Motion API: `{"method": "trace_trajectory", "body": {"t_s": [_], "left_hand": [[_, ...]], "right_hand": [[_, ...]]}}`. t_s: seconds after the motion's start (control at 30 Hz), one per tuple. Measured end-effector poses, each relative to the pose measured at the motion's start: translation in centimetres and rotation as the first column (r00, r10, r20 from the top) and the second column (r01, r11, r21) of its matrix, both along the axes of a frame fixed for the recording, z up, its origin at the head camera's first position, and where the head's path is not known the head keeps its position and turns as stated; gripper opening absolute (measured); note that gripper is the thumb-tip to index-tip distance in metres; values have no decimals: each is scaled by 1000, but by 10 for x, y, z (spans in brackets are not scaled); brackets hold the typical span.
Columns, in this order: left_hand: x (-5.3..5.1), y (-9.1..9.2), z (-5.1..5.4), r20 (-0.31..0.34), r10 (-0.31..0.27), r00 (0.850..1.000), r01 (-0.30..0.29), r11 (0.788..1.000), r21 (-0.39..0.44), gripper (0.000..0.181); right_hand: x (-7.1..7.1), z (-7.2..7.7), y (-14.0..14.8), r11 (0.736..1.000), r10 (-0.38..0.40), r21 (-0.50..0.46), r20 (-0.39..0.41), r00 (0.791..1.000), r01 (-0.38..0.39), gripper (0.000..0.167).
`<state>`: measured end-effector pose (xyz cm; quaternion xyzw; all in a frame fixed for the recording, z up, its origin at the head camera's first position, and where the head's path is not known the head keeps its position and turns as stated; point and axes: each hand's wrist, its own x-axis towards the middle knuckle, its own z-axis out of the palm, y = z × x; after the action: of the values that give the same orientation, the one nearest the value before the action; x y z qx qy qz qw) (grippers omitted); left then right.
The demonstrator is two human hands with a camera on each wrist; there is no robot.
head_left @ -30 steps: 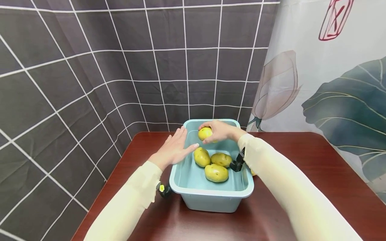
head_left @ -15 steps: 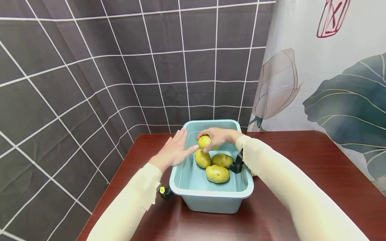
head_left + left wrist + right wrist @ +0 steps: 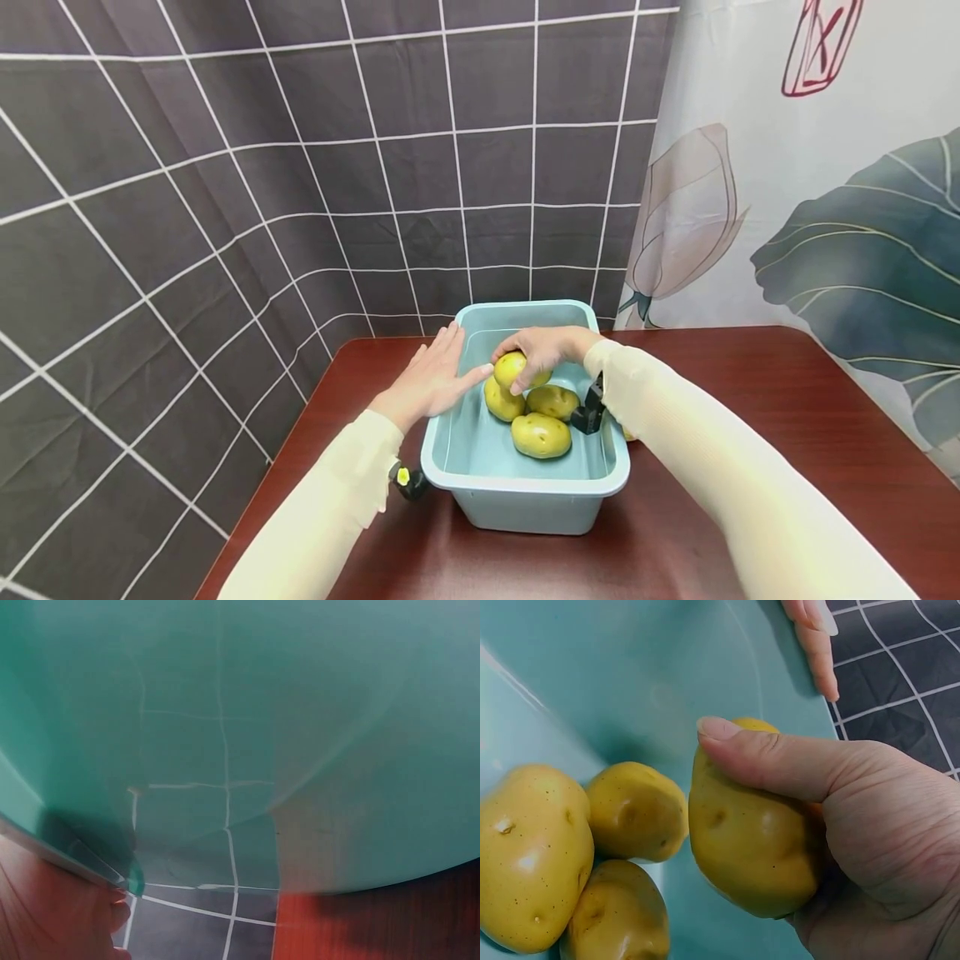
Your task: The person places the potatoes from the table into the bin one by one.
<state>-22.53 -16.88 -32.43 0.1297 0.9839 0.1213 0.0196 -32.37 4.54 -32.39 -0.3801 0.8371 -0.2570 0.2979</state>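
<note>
My right hand point(image 3: 542, 346) holds a yellow potato point(image 3: 754, 832) inside a light blue plastic basin point(image 3: 525, 482), thumb across one side. Three other potatoes lie together on the basin floor: a left one point(image 3: 501, 403), a right one point(image 3: 553, 402) and a front one point(image 3: 541, 435). In the head view the held potato overlaps the left one; the right wrist view shows it beside the group. My left hand point(image 3: 429, 377) rests at the basin's left rim with straight fingers, its thumb reaching inward. The left wrist view mostly shows the basin's outer wall point(image 3: 225, 735).
The basin stands on a dark red wooden table point(image 3: 720, 400). Just outside its right wall a yellow thing point(image 3: 629, 434) peeks out, mostly hidden by the right sleeve. A grey checked curtain point(image 3: 405, 167) hangs behind and left, a floral one point(image 3: 750, 275) at right.
My right hand has brought the potato lower and nearer in the basin, toward the three others. The left hand keeps its place at the rim. The head view has shifted slightly.
</note>
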Motion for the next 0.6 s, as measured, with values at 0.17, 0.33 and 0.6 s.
{"method": "trace_trajectory", "body": {"t_s": [0.17,0.33,0.6], "left_hand": [[0,0,-1,-6,-2,1000,2,1000,-4,95],[0,0,0,-9,-1,1000,1,1000,-7,98],[0,0,-1,-9,-3,1000,3,1000,-13,98]], "right_hand": [[2,0,-1,1000,18,-22,59,998,-16,56],[3,-2,-1,999,40,-38,114,993,-36,56],[1,-3,-1,998,38,-59,124,992,-31,53]]}}
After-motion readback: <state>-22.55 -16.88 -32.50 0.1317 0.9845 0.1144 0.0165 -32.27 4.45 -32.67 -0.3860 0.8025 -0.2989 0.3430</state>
